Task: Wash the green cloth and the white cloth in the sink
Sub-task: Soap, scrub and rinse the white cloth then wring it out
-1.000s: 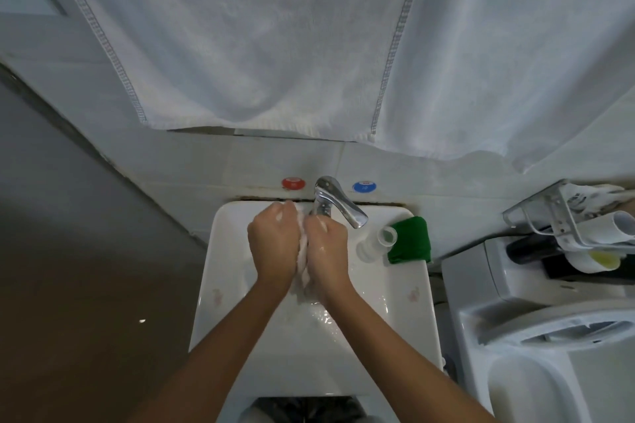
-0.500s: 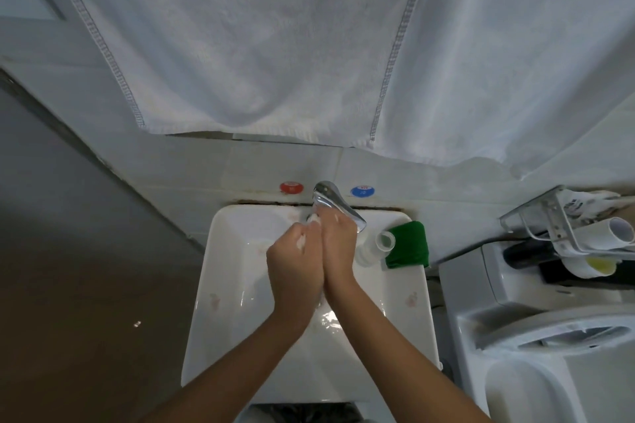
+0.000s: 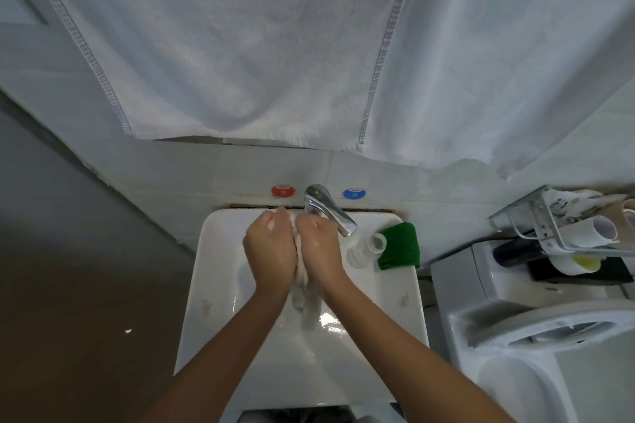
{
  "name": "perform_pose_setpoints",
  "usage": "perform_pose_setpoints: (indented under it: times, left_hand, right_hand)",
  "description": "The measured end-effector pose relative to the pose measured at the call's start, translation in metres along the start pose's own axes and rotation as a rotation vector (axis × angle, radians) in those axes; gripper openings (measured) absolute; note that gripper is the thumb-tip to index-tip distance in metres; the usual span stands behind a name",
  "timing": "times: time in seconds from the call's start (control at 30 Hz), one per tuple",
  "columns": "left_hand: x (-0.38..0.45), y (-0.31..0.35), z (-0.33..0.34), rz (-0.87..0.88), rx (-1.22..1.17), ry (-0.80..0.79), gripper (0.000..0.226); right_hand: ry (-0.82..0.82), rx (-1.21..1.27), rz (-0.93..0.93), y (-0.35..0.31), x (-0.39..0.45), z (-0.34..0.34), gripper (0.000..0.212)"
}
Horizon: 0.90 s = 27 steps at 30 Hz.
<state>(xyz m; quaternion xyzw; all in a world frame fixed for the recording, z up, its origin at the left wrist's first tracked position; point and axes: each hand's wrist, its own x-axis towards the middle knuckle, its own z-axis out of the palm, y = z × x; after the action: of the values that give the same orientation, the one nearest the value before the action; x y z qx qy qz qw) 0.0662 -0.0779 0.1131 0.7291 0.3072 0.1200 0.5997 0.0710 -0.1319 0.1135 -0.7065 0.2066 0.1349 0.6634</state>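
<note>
Both hands are busy over the white ceramic sink: the left hand and right hand grip the soapy white cloth between them, fingers curled round it. The folded green cloth sits on the rim, seemingly unwashed; I'd say halfway.

White towel hangs above chrome tap; clear bottle lies beside it; toilet at right.

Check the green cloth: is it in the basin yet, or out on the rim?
Out. The green cloth lies folded on the sink rim's right rear corner, beside a small clear bottle; neither hand touches it.
</note>
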Motion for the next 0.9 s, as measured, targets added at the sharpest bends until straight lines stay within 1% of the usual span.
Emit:
perform_pose_setpoints:
  times: [0.1,0.17,0.23,0.27,0.33,0.4,0.47,0.5,0.53,0.57,0.63,0.7,0.73,0.8,0.83,0.9]
  left_hand:
    - [-0.021,-0.004,-0.001,0.074,0.043,-0.101,0.037]
    - [-0.016,0.002,-0.01,0.133,0.078,-0.18,0.031]
    - [-0.003,0.012,-0.025,0.175,0.224,-0.291,0.02]
    - [0.004,0.017,-0.033,0.198,0.319,-0.348,0.019]
    - [0.014,0.026,-0.051,0.269,0.498,-0.453,0.03]
    - [0.017,0.034,-0.066,0.383,0.657,-0.561,0.047]
    - [0.017,0.036,-0.076,0.511,0.834,-0.672,0.068]
    - [0.016,0.034,-0.079,0.575,0.958,-0.693,0.076]
    - [0.016,0.031,-0.08,0.647,1.068,-0.691,0.076]
    - [0.018,0.027,-0.081,0.718,1.125,-0.673,0.068]
    - [0.025,0.022,-0.083,0.785,1.093,-0.63,0.045]
    - [0.035,0.021,-0.088,0.815,1.036,-0.604,0.043]
    - [0.04,0.02,-0.091,0.828,1.011,-0.576,0.038]
    - [0.047,0.023,-0.098,0.812,1.006,-0.534,0.028]
    - [0.05,0.025,-0.1,0.821,1.003,-0.52,0.027]
    - [0.05,0.028,-0.102,0.85,1.003,-0.498,0.032]
  right_hand:
    - [0.054,0.019,-0.016,-0.012,0.013,-0.007,0.032]
    - [0.007,0.065,-0.021,-0.012,0.012,-0.009,0.029]
    - [-0.062,0.038,-0.052,-0.009,0.008,-0.014,0.032]
    - [-0.08,0.014,-0.078,-0.007,0.007,-0.017,0.036]
    - [-0.102,-0.058,-0.147,-0.006,0.007,-0.026,0.042]
    - [-0.138,-0.124,-0.21,-0.008,0.006,-0.033,0.045]
    - [-0.171,-0.192,-0.24,-0.009,0.004,-0.039,0.044]
    - [-0.184,-0.218,-0.244,-0.009,0.004,-0.041,0.041]
    - [-0.193,-0.251,-0.241,-0.008,0.004,-0.042,0.036]
    - [-0.203,-0.292,-0.235,-0.008,0.005,-0.044,0.033]
    - [-0.246,-0.38,-0.229,-0.006,0.005,-0.05,0.032]
    - [-0.343,-0.509,-0.216,-0.009,0.003,-0.058,0.026]
    - [-0.408,-0.57,-0.19,-0.011,0.002,-0.062,0.025]
    - [-0.522,-0.658,-0.127,-0.015,0.0,-0.07,0.039]
    - [-0.558,-0.696,-0.1,-0.017,-0.001,-0.073,0.044]
    - [-0.608,-0.773,-0.101,-0.02,-0.002,-0.076,0.044]
